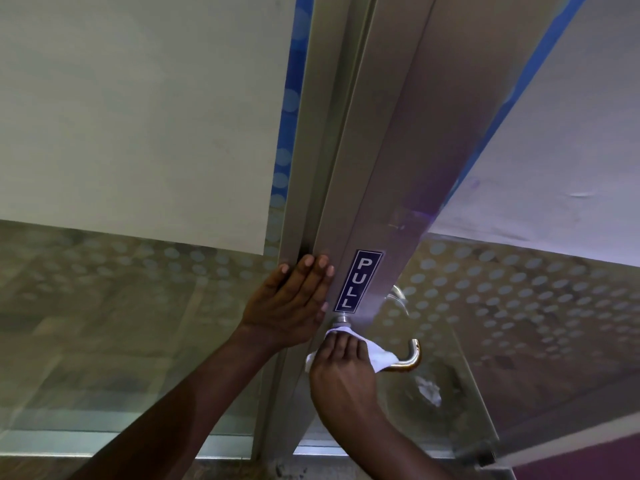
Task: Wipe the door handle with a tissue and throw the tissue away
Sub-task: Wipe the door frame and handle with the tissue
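The wiping step is in hand; the right hand [341, 372] closes its fingers over a white tissue [381, 356] wrapped around the lever door handle [412, 356]; the left hand [294, 299] lies flat, fingers extended, against the aluminium door frame [391, 161]; next, I judge, the wipe should reach the lever's bare curved end, then find a bin, none visible.

A blue PULL sticker [358, 281] sits on the grey metal door frame [391, 174], just above the hands. Dotted frosted glass panels [519, 306] spread to either side of them.
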A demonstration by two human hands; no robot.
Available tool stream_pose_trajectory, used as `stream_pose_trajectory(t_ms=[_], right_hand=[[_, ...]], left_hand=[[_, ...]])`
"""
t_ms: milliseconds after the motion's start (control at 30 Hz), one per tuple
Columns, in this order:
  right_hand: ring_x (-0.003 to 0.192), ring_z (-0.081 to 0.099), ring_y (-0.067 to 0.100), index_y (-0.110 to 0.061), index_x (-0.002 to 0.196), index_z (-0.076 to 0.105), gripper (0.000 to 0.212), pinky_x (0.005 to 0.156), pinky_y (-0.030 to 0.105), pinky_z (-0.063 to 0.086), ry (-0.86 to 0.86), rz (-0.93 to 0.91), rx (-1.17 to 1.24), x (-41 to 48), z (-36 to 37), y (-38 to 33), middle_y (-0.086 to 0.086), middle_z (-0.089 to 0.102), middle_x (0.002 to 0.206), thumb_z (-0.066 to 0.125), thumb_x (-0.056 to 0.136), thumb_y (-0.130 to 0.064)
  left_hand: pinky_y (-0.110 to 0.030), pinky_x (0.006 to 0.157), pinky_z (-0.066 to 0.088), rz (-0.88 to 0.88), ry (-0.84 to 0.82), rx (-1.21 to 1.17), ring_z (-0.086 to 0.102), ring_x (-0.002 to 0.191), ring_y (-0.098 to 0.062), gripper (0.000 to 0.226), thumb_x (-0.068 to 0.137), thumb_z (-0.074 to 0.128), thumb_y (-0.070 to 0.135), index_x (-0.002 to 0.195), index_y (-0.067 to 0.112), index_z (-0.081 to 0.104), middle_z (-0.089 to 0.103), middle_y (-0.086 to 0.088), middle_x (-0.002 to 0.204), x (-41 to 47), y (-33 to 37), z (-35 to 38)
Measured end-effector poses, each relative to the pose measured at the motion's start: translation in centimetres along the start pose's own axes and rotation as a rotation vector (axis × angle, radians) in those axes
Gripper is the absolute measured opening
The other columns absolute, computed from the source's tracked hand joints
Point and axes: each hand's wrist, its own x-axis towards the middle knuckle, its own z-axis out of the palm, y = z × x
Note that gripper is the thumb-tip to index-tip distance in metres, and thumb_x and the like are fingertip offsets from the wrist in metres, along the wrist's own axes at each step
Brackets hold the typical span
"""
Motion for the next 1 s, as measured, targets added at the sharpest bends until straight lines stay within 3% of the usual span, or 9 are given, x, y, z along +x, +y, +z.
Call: stream_pose_trajectory(t_ms=[100,267,533,700,833,933,1000], right_hand=[[0.072,0.068,0.04,0.012,0.084,0.071,0.059,0.073,0.045,0.057,0.01,-0.056,-0.039,-0.7,0.3,0.4,0.031,0.069,0.08,0.013,0.089,0.002],[0.082,0.069,0.04,0.008,0.091,0.073,0.038,0.082,0.045,0.056,-0.074,-0.113,-0.014,-1.3,0.3,1.8,0.028,0.071,0.089,0.04,0.075,-0.002],[0.078,0.069,0.031,-0.003,0.091,0.075,0.042,0.077,0.034,0.057,-0.048,-0.234,0.18,-2.5,0.5,4.5,0.016,0.073,0.089,0.041,0.068,-0.011],[0.062,0.062,0.033,-0.001,0.077,0.073,0.033,0.061,0.034,0.054,-0.017,-0.151,0.034,-0.6,0.3,2.1,0.019,0.067,0.072,0.043,0.066,-0.008],[0.054,0.058,0.034,0.007,0.069,0.07,0.025,0.053,0.038,0.05,-0.101,-0.078,-0.103,-0.1,0.1,0.2,0.028,0.064,0.067,0.046,0.065,0.001],[0.052,0.057,0.032,0.004,0.066,0.071,0.02,0.053,0.035,0.048,-0.196,-0.084,-0.177,-0.2,-0.4,0.1,0.027,0.064,0.066,0.053,0.061,-0.004],[0.055,0.059,0.035,0.004,0.07,0.073,0.025,0.06,0.037,0.048,-0.24,-0.095,-0.199,-0.7,-0.5,0.3,0.027,0.067,0.074,0.065,0.055,-0.014]], left_hand=[[-0.044,0.123,0.009,0.001,0.005,-0.003,0.011,0.152,-0.028,0.066,0.093,0.038,0.032,0.151,0.002,0.026,0.008,-0.015,0.165,0.1,0.0,0.0],[-0.044,0.124,0.007,0.006,-0.003,0.004,0.009,0.152,-0.029,0.068,0.094,0.037,0.032,0.153,0.001,0.02,0.007,-0.016,0.165,0.1,-0.1,-0.1],[-0.045,0.125,0.005,0.007,-0.012,0.014,0.009,0.152,-0.029,0.071,0.093,0.038,0.033,0.153,0.001,0.019,0.007,-0.016,0.164,0.2,-0.1,-0.1],[-0.045,0.124,0.006,0.01,-0.009,0.012,0.012,0.152,-0.029,0.07,0.093,0.039,0.033,0.152,0.001,0.021,0.01,-0.016,0.164,0.0,0.0,0.1],[-0.046,0.124,0.007,0.012,-0.001,0.013,0.012,0.152,-0.03,0.07,0.093,0.039,0.033,0.152,0.001,0.022,0.01,-0.017,0.164,-0.1,0.0,0.1],[-0.045,0.124,0.007,0.007,0.006,0.017,0.011,0.152,-0.029,0.07,0.093,0.038,0.033,0.153,0.001,0.021,0.01,-0.016,0.164,0.0,0.0,0.0],[-0.045,0.124,0.007,0.012,0.003,0.013,0.01,0.152,-0.03,0.071,0.093,0.038,0.034,0.153,0.001,0.019,0.009,-0.017,0.164,0.1,0.0,-0.1]])
